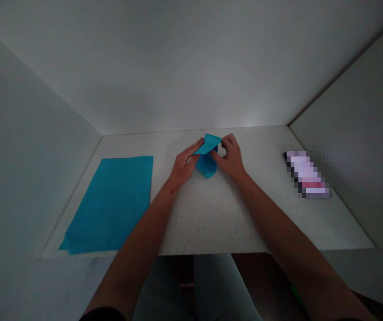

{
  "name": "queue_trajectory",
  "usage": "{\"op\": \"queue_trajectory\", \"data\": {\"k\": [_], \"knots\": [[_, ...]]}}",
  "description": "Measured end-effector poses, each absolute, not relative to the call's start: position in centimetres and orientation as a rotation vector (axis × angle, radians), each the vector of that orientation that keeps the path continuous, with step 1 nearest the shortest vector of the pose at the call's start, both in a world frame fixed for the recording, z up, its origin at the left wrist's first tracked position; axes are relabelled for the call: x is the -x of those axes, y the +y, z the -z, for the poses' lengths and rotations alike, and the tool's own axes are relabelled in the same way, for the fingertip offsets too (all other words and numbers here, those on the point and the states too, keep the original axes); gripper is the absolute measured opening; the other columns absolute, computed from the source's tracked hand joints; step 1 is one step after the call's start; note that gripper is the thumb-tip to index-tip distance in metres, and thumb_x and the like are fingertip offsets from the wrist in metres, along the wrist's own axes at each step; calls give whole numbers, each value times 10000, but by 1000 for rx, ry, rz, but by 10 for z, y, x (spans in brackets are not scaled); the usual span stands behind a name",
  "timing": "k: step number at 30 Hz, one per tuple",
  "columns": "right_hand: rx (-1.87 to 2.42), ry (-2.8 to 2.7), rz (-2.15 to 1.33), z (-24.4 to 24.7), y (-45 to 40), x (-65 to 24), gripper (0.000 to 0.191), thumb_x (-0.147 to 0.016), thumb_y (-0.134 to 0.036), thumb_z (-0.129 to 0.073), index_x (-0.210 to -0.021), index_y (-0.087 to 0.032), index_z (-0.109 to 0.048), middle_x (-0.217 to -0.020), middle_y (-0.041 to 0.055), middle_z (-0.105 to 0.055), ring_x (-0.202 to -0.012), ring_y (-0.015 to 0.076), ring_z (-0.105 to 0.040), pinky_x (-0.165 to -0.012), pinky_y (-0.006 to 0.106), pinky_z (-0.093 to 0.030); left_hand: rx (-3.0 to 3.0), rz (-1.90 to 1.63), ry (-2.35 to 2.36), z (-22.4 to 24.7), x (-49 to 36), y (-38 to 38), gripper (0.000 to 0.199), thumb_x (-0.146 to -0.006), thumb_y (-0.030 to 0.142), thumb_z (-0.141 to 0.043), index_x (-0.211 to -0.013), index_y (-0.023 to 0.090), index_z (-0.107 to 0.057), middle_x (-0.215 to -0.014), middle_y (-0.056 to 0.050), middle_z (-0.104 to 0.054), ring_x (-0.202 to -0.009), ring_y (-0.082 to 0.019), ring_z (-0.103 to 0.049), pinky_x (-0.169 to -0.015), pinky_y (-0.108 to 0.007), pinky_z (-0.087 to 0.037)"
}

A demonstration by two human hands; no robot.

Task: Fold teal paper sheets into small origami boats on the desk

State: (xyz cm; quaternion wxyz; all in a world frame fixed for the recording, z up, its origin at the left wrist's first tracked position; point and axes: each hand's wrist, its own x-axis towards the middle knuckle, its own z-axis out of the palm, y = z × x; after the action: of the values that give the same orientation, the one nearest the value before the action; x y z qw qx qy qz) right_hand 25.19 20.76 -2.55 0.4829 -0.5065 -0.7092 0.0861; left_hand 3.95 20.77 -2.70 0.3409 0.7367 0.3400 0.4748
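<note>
Left hand [185, 164] and right hand [230, 157] together hold folded blue paper [207, 145].
Blue sheet [107, 205] lower left; blurred object [307, 174] at right, writing unreadable.

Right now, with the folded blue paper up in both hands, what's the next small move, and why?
Probably lower the top flap and crease it: the left hand and right hand hold the folded blue paper by that raised flap, while its lower part appears to rest on the white tabletop, a firm surface to press against.
</note>
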Motion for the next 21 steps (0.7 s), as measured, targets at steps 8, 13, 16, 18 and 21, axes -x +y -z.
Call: {"op": "queue_trajectory", "data": {"k": [8, 13, 16, 18, 21], "knots": [[1229, -1512, -333, 15, 204, -247, 217, -1048, -445, -589, -978, -248, -650, -867, 25, -615, -782, 195, -563, -768, 365, -488, -2065, -1270, 909, 23, -45, 197, 337, -1087, 430, -587, -1281, 271, -812, -1360, -60, -789, -1256, -245, -762, -1156, -465, -595], [1109, -1371, -507, 19, 208, -251, 284, -998, -472, -623, -822, -251, -585, -742, -21, -550, -702, 164, -521, -698, 321, -456, -1892, -1355, 1046, 27, -45, 203, 367, -1076, 501, -595, -1158, 235, -834, -1187, -87, -840, -1085, -232, -798, -1000, -393, -640], [1030, -1242, -663, 23, 216, -258, 351, -966, -517, -596, -752, -259, -491, -669, -38, -436, -625, 155, -462, -621, 300, -425, -1717, -1390, 1207, 30, -42, 208, 397, -1054, 557, -614, -1068, 218, -821, -995, -76, -833, -884, -202, -772, -817, -325, -623], [1031, -1167, -699, 26, 221, -264, 394, -963, -581, -554, -752, -267, -445, -668, -39, -381, -602, 158, -442, -583, 295, -412, -1639, -1412, 1278, 31, -39, 212, 401, -1035, 575, -636, -1010, 212, -804, -893, -56, -795, -796, -181, -724, -748, -296, -583], [1081, -1092, -634, 31, 229, -276, 466, -982, -674, -501, -766, -273, -403, -694, -32, -343, -607, 168, -434, -563, 297, -404, -1529, -1436, 1286, 32, -35, 216, 420, -1024, 594, -639, -933, 208, -777, -811, -36, -732, -744, -165, -668, -696, -274, -547]]}}
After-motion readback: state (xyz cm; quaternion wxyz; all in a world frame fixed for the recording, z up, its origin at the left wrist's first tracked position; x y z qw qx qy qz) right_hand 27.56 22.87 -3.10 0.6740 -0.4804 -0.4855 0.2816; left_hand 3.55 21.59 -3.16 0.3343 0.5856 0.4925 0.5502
